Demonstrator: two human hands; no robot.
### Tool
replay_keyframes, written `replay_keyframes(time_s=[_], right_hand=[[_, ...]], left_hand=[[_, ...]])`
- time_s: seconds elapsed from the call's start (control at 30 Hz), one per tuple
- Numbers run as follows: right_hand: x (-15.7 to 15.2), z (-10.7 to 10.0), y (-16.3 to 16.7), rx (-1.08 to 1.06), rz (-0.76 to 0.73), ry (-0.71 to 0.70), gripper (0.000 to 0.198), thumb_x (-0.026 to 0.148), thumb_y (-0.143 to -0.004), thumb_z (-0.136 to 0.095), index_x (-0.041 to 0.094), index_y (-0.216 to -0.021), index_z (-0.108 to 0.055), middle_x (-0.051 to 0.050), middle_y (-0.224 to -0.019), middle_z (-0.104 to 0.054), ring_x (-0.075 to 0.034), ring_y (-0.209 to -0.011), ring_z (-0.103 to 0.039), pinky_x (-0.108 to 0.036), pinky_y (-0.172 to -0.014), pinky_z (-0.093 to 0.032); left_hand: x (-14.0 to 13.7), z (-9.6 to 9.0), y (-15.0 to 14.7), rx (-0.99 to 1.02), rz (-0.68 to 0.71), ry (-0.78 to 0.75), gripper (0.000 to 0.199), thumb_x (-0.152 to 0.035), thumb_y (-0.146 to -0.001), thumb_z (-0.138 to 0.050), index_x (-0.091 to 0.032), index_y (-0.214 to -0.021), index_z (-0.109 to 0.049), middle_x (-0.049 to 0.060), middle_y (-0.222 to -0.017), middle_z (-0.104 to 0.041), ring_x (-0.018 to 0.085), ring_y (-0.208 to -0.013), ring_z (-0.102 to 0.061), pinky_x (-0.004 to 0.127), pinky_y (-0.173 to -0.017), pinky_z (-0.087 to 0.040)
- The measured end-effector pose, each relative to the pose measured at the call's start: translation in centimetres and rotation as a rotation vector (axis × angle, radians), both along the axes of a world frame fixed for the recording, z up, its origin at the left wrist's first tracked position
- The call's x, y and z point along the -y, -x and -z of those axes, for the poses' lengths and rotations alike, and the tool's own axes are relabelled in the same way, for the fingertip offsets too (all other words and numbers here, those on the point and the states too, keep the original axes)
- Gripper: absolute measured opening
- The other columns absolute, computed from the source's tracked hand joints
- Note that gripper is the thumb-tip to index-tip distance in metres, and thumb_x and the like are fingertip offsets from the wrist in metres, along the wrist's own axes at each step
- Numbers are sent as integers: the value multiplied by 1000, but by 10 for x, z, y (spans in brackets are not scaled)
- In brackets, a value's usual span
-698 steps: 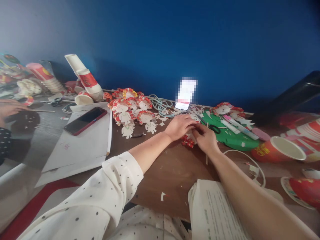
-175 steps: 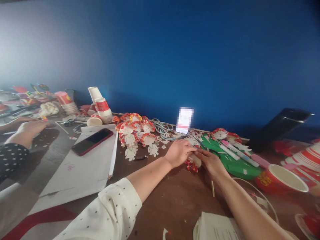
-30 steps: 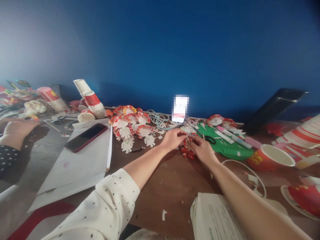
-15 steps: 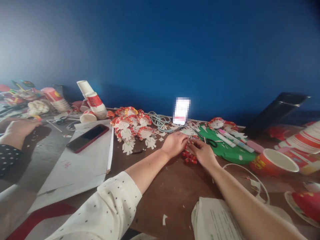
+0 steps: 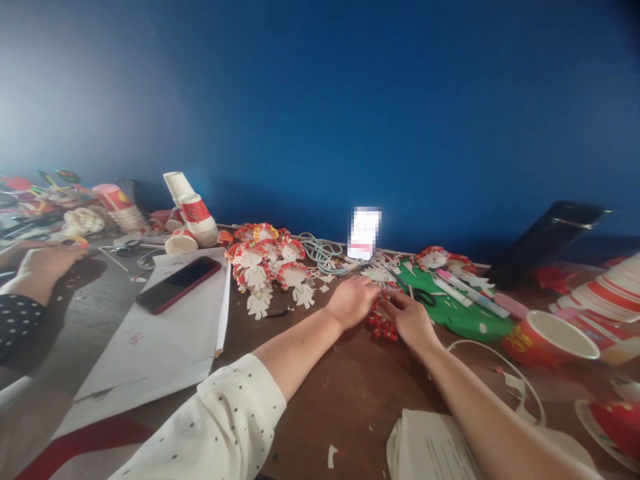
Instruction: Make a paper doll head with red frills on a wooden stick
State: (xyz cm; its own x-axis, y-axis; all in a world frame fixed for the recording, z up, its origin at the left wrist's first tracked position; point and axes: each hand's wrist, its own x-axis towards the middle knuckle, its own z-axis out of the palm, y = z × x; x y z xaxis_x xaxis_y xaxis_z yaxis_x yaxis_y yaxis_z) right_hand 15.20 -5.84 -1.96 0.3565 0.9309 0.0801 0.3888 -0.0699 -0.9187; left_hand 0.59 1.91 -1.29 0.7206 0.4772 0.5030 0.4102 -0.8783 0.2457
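My left hand and my right hand meet over the table, fingers curled in and closed on a small red paper piece with folded loops. Its lower loops hang below the fingertips; its upper part is hidden behind my hands. Left of them lies a pile of white paper figures with red ruffled trim. Just right of my right hand, black-handled scissors rest on a green sheet. Paper scraps are scattered behind my hands.
A lit phone stands against the blue wall. Another phone lies on a white board at left. Paper cups and an orange paper bowl stand around. A co-worker's hand is at far left.
The whole view has shifted slightly, so things sit a little lower. My hands keep nearly the same place and hold on the red paper piece.
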Motion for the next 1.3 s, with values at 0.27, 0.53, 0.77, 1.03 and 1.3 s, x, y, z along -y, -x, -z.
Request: replay_keyframes(time_s=[0.27,0.53,0.77,1.03,1.3], right_hand=[[-1,4,-2,5,31,-19,40,45,-76,-64,16,-102,-75,-7,-92,-77,-29,-91,-70,-36,-81,-51],[-3,5,-4,76,-28,-47,43,46,-76,-62,15,-104,-74,-9,-98,-76,-28,-94,-69,-38,-87,-49],[0,-4,-1,106,-39,-50,44,46,-77,-59,16,-105,-74,-9,-99,-76,-28,-96,-69,-36,-88,-49],[-2,-3,1,71,-39,-36,42,47,-74,-60,15,-97,-75,-8,-92,-76,-28,-90,-69,-35,-82,-49],[0,-2,1,32,0,-23,40,49,-75,-61,16,-90,-77,-6,-82,-76,-27,-83,-68,-33,-75,-48]], left_hand=[[0,5,-3,115,-9,137,25,-22,-95,-49,-19,-96,-74,6,-94,-70,20,-91,-65,33,-85,-53],[-3,7,-2,242,-75,331,16,-23,-89,-61,-19,-97,-75,5,-95,-73,18,-92,-67,30,-87,-53],[1,5,-3,206,-93,260,18,-24,-91,-58,-19,-93,-75,4,-90,-72,17,-87,-66,29,-80,-53],[5,7,-6,164,-161,107,15,-21,-89,-58,-16,-87,-72,5,-88,-71,18,-85,-65,29,-78,-53],[10,-2,-2,-104,-109,-64,26,-21,-95,-45,-15,-88,-70,7,-86,-67,21,-87,-63,33,-79,-53]])
